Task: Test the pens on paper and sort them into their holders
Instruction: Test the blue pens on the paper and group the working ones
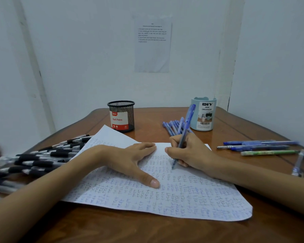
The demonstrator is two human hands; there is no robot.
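A white sheet of paper (174,195) covered in small blue scribbles lies on the wooden table. My left hand (128,158) presses flat on it, fingers straight. My right hand (188,151) grips a blue pen (186,127) with its tip down on the paper near the sheet's upper middle. A black mesh holder (121,116) labelled "Ball Pens" stands behind the paper at the centre. A light blue desk organizer (204,114) stands at the back right. Several black pens (42,158) lie heaped at the left. Several blue pens (173,127) lie beside the organizer.
More blue pens (258,145) and a green patterned pen (268,152) lie at the right edge of the table (147,230), with two more pens (302,163) nearer me. Walls close in behind and on both sides. A printed sheet (153,44) hangs on the back wall.
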